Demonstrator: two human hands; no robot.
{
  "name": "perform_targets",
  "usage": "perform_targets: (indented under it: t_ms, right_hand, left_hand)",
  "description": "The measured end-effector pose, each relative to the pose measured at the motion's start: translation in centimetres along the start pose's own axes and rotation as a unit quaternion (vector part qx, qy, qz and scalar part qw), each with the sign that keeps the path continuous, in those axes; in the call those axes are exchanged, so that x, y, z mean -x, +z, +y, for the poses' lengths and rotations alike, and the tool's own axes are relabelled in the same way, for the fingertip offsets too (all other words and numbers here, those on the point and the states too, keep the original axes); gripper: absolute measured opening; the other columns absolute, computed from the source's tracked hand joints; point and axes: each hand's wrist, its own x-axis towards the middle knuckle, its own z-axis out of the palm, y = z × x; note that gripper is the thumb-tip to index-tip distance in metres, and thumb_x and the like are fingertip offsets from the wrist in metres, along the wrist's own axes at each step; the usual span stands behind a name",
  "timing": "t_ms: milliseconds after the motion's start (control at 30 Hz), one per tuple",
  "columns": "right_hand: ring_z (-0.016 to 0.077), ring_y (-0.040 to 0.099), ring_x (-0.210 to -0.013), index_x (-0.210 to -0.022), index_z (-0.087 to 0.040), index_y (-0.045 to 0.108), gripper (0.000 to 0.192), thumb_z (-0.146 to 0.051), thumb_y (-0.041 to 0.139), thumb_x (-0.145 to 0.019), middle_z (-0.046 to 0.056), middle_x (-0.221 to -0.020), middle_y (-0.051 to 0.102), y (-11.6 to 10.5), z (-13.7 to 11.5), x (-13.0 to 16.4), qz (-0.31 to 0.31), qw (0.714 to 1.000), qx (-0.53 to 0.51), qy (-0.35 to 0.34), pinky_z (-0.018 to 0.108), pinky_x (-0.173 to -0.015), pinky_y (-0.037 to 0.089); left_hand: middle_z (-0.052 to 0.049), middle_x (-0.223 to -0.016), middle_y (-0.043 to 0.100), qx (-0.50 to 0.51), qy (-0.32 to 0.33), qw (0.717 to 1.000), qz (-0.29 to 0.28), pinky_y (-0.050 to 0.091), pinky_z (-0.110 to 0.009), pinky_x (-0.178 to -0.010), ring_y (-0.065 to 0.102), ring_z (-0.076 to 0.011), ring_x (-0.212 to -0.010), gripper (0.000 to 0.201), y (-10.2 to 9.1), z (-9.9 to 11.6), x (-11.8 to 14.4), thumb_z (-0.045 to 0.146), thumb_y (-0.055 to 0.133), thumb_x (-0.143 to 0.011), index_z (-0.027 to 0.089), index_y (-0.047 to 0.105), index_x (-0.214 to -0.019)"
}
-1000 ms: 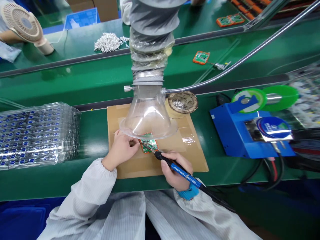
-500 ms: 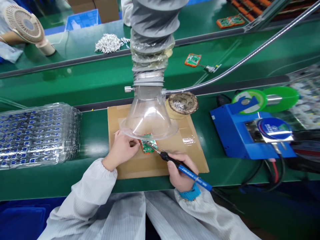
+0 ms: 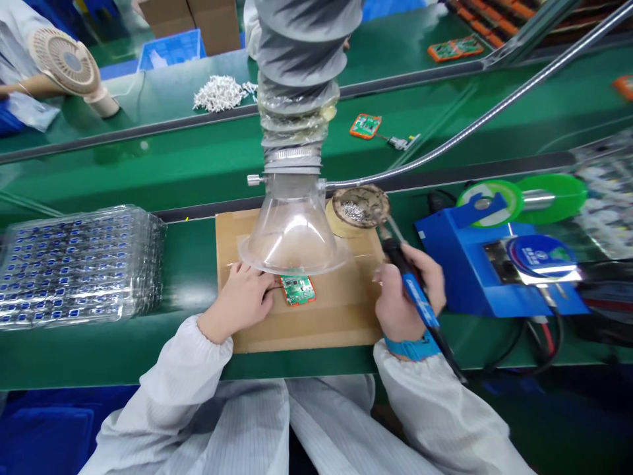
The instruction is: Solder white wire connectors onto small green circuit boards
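Note:
A green circuit board (image 3: pixel 298 290) with an orange edge lies on a brown cardboard sheet (image 3: pixel 316 330). Just left of it, my left hand (image 3: pixel 246 298) is closed, its fingertips pinching a thin dark wire (image 3: pixel 275 287) that reaches the board's left edge. Most of what those fingers hold is hidden. My right hand (image 3: pixel 409 293) grips a blue and black soldering iron (image 3: pixel 418 300), slightly smeared by motion. The iron's tip points up at the right rim of a round pot (image 3: pixel 360 208) with grey metallic bits inside. Whether it touches cannot be told.
A clear fume hood (image 3: pixel 297 231) on a grey hose hangs over the cardboard. Stacked clear trays (image 3: pixel 84 264) stand left; a blue solder feeder (image 3: pixel 475 264) with green reels stands right. Another board (image 3: pixel 366 126) lies on the green strip behind. A person's arm (image 3: pixel 34 86) shows near a fan (image 3: pixel 66 61).
My right hand has lifted the soldering iron off the board and carried it right and away from me, to the round pot. My left hand stays beside the board.

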Motion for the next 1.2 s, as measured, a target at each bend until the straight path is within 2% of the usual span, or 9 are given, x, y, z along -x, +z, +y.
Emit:
perform_targets:
  t_ms: [133, 300, 433, 567, 633, 733, 867, 1067, 1200]
  right_hand:
    - [0.0161, 0.065, -0.064, -0.121, -0.021, 0.068, 0.034, -0.039, 0.068, -0.093, 0.005, -0.092, 0.07, 0.5, 0.1, 0.2, -0.002, 0.998, -0.039, 0.057, 0.034, -0.063, 0.055]
    - [0.0136, 0.064, -0.06, -0.115, -0.02, 0.069, 0.029, -0.038, 0.07, -0.092, 0.003, -0.087, 0.071, 0.0, 0.0, 0.5, 0.003, 0.994, -0.088, 0.06, 0.031, -0.06, 0.054]
    - [0.0143, 0.065, -0.06, -0.115, -0.019, 0.071, 0.029, -0.036, 0.071, -0.09, 0.003, -0.086, 0.072, -0.1, -0.2, 0.8, -0.004, 0.995, -0.089, 0.052, 0.032, -0.061, 0.054]
    - [0.0176, 0.066, -0.058, -0.11, -0.021, 0.075, 0.03, -0.035, 0.076, -0.084, 0.005, -0.083, 0.072, 0.0, 0.4, 1.0, 0.01, 0.994, -0.094, 0.048, 0.035, -0.058, 0.054]
    - [0.0195, 0.066, -0.055, -0.107, -0.023, 0.076, 0.031, -0.036, 0.079, -0.08, 0.007, -0.083, 0.072, 0.2, 0.8, 0.9, 0.025, 0.995, -0.085, 0.042, 0.037, -0.055, 0.053]
    - [0.0214, 0.064, -0.05, -0.102, -0.024, 0.077, 0.032, -0.041, 0.08, -0.075, 0.009, -0.077, 0.072, 0.5, 0.9, 0.6, 0.044, 0.997, -0.067, 0.022, 0.04, -0.049, 0.051]
    - [0.0229, 0.062, -0.047, -0.1, -0.026, 0.078, 0.033, -0.046, 0.078, -0.075, 0.009, -0.072, 0.07, 0.7, 0.7, 0.5, 0.05, 0.996, -0.07, 0.015, 0.043, -0.047, 0.05]
    - [0.025, 0.059, -0.04, -0.093, -0.031, 0.078, 0.036, -0.05, 0.082, -0.063, 0.009, -0.065, 0.068, 1.1, 1.6, 0.4, 0.07, 0.995, -0.074, 0.009, 0.047, -0.044, 0.046]
    - [0.025, 0.057, -0.041, -0.086, -0.031, 0.08, 0.035, -0.048, 0.082, -0.056, 0.01, -0.064, 0.067, 1.5, 0.5, 0.1, 0.082, 0.993, -0.073, 0.049, 0.048, -0.044, 0.044]
  left_hand:
    - [-0.007, -0.085, 0.066, 0.16, -0.055, 0.985, -0.042, 0.052, -0.04, -0.08, 0.065, -0.0249, -0.087, 0.008, -1.4, -1.3, 0.9, 0.018, 0.054, -0.084, 0.021, 0.052, -0.077]
    - [-0.002, -0.07, 0.066, 0.507, -0.242, 0.824, -0.076, 0.045, -0.024, -0.046, 0.068, -0.0178, -0.054, 0.024, -4.1, -5.3, 1.4, 0.04, 0.062, -0.085, 0.02, 0.049, -0.084]
    - [-0.004, -0.087, 0.066, 0.56, -0.271, 0.778, 0.09, 0.042, -0.021, -0.041, 0.073, -0.0194, -0.06, 0.031, -6.0, -7.9, -2.3, 0.034, 0.07, -0.075, 0.02, 0.044, -0.083]
    - [-0.012, -0.13, 0.061, 0.343, -0.241, 0.82, 0.389, 0.059, -0.036, -0.09, 0.069, -0.022, -0.115, 0.019, -6.6, -9.0, -7.2, 0.023, 0.056, -0.089, 0.021, 0.051, -0.107]
    - [-0.015, -0.149, 0.05, 0.165, -0.203, 0.861, 0.436, 0.046, -0.044, -0.115, 0.05, -0.025, -0.142, 0.034, -5.8, -8.5, -7.3, 0.014, 0.057, -0.088, 0.02, 0.052, -0.121]
    - [-0.015, -0.147, 0.054, 0.025, -0.13, 0.929, 0.344, 0.037, -0.049, -0.12, 0.046, -0.0283, -0.143, 0.029, -3.4, -6.2, -3.5, 0.013, 0.059, -0.088, 0.019, 0.06, -0.116]
    - [-0.008, -0.102, 0.072, -0.02, -0.12, 0.965, 0.233, 0.05, -0.039, -0.094, 0.065, -0.0227, -0.1, 0.013, -3.0, -3.5, 5.0, 0.02, 0.054, -0.093, 0.021, 0.067, -0.094]
    - [-0.001, -0.062, 0.061, -0.073, -0.335, 0.868, 0.359, 0.04, -0.031, -0.063, 0.054, -0.0179, -0.061, 0.037, -11.6, -9.1, 15.5, 0.037, 0.047, -0.098, 0.02, 0.065, -0.071]
    - [-0.003, -0.071, 0.064, -0.126, -0.428, 0.87, 0.211, 0.044, -0.032, -0.07, 0.061, -0.0224, -0.071, 0.022, -15.0, -13.3, 20.7, 0.036, 0.056, -0.087, 0.021, 0.068, -0.076]
